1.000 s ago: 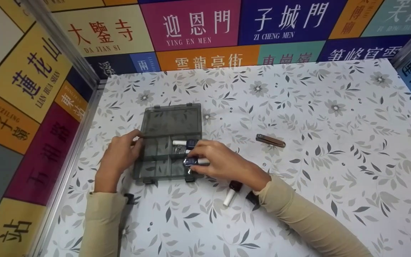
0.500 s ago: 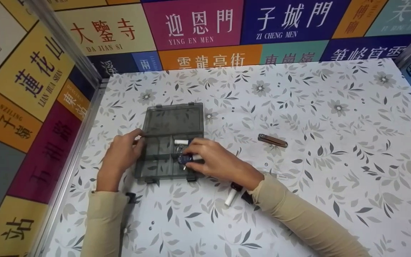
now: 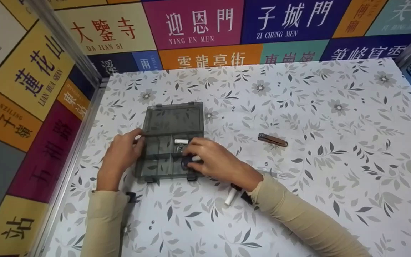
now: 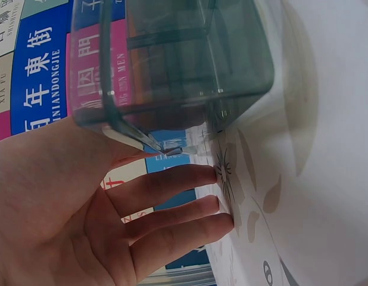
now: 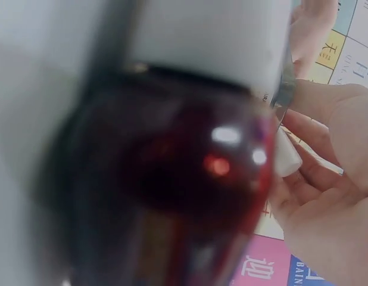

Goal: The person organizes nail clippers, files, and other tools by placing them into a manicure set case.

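A smoky see-through compartment box [image 3: 157,155] lies on the table with its lid [image 3: 173,119] folded back. My left hand [image 3: 120,153] holds its left edge near the hinge, thumb and index finger at the wall. Its other fingers stretch loosely below the box in the left wrist view. In my right hand [image 3: 216,160] I pinch a dark blue nail polish bottle [image 3: 187,163] with a white cap [image 5: 288,154], low over the front right compartment. The compartment behind it contains a white-capped item [image 3: 181,141] and small shiny metal bits [image 3: 180,148], partly hidden by my fingers.
A brown nail clipper [image 3: 272,140] lies on the table to the right. Near my right wrist lies a dark red nail polish bottle [image 5: 178,173] with a white cap [image 3: 231,196]. A clear plastic piece [image 3: 278,175] lies by the right sleeve. Printed wall panels [image 3: 198,25] border the table.
My right hand has moved slightly left and turned the blue bottle, lowering it toward the front right compartment. The left hand stays at the box edge.
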Tool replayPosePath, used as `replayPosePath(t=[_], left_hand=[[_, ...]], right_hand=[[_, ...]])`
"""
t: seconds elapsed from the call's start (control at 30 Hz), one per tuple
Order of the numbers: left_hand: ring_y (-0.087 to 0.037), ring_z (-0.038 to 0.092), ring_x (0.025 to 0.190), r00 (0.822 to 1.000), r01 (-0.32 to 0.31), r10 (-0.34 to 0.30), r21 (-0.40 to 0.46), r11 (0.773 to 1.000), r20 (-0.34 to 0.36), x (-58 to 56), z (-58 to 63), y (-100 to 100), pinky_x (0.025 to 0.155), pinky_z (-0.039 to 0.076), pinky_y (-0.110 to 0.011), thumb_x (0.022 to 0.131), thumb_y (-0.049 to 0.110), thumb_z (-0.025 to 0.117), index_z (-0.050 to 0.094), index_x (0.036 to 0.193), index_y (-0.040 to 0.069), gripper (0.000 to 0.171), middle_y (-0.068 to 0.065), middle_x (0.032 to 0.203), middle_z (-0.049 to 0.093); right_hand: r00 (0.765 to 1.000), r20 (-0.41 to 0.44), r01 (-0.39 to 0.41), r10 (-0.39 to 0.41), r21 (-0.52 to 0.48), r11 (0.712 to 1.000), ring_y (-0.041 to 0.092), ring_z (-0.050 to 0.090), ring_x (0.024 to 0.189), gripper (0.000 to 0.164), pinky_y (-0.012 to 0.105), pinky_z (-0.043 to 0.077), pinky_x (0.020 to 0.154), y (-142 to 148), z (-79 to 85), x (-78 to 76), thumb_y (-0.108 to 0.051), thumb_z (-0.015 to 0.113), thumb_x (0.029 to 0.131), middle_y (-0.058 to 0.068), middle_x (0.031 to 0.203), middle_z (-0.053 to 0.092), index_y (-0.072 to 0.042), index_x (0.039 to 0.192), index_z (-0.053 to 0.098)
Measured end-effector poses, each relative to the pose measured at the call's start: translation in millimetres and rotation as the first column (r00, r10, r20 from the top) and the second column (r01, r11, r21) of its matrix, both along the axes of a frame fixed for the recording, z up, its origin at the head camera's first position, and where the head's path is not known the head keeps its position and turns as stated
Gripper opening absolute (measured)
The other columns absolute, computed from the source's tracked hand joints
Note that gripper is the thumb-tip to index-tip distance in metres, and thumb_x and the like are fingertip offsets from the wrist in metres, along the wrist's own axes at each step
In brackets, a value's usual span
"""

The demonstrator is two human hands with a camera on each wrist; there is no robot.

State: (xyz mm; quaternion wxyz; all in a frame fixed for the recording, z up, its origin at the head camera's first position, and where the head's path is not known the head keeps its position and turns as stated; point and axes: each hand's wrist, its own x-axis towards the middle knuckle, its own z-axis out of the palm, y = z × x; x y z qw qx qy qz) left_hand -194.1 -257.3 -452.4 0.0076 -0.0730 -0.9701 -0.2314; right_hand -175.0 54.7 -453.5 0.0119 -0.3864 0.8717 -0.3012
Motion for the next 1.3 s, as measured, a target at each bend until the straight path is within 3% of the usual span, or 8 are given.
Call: replayPosePath(t=[0.3,0.5,0.67,1.0,1.3], left_hand=[[-0.046,0.076,0.116,1.000,-0.011,0.011,-0.006,1.000,0.008,-0.1,-0.5,0.6,0.090,0.061,-0.063,0.111,0.016,0.059,0.072,0.126,0.008,0.021,-0.029,0.125,0.076],[-0.046,0.076,0.116,1.000,-0.007,0.007,-0.003,1.000,0.004,-0.2,-1.4,-1.2,0.090,0.061,-0.062,0.111,0.017,0.059,0.071,0.126,0.009,0.021,-0.029,0.126,0.076],[-0.046,0.076,0.116,1.000,0.000,0.000,0.004,1.000,-0.010,-0.9,-2.0,-1.7,0.089,0.061,-0.062,0.111,0.017,0.060,0.072,0.123,0.008,0.019,-0.029,0.124,0.076],[-0.047,0.076,0.113,1.000,0.009,-0.009,0.011,1.000,-0.016,-1.0,-1.7,-3.1,0.086,0.062,-0.062,0.111,0.016,0.060,0.071,0.124,0.008,0.020,-0.030,0.120,0.077],[-0.047,0.075,0.115,1.000,0.007,-0.007,0.008,1.000,-0.011,-1.0,-2.2,-1.8,0.089,0.061,-0.063,0.111,0.017,0.059,0.071,0.124,0.007,0.020,-0.031,0.125,0.075]], right_hand=[[1.000,0.002,-0.017,0.017,-0.030,0.999,0.021,0.073,0.110,0.026,0.037,0.060,0.099,14.1,3.9,-1.9,-0.017,0.082,0.098,0.005,0.122,0.073,-0.010,0.123,0.079],[1.000,0.016,-0.007,0.008,-0.053,0.999,0.021,0.072,0.096,0.022,0.035,0.061,0.085,28.9,11.8,-4.9,-0.013,0.083,0.097,0.005,0.117,0.074,-0.009,0.118,0.080],[0.999,0.028,0.020,-0.019,-0.042,0.999,0.021,0.072,0.095,0.020,0.035,0.061,0.084,38.8,16.2,-5.9,-0.013,0.082,0.097,0.004,0.114,0.075,-0.010,0.116,0.080],[0.995,0.102,0.018,-0.010,-0.079,0.997,0.018,0.077,0.089,0.016,0.031,0.064,0.080,40.1,11.0,-5.5,-0.005,0.079,0.097,0.008,0.102,0.080,-0.004,0.112,0.080],[0.997,0.073,0.011,-0.006,-0.067,0.998,0.015,0.075,0.085,0.014,0.029,0.062,0.077,36.0,5.6,-5.2,-0.007,0.078,0.098,0.006,0.100,0.081,-0.005,0.112,0.082]])
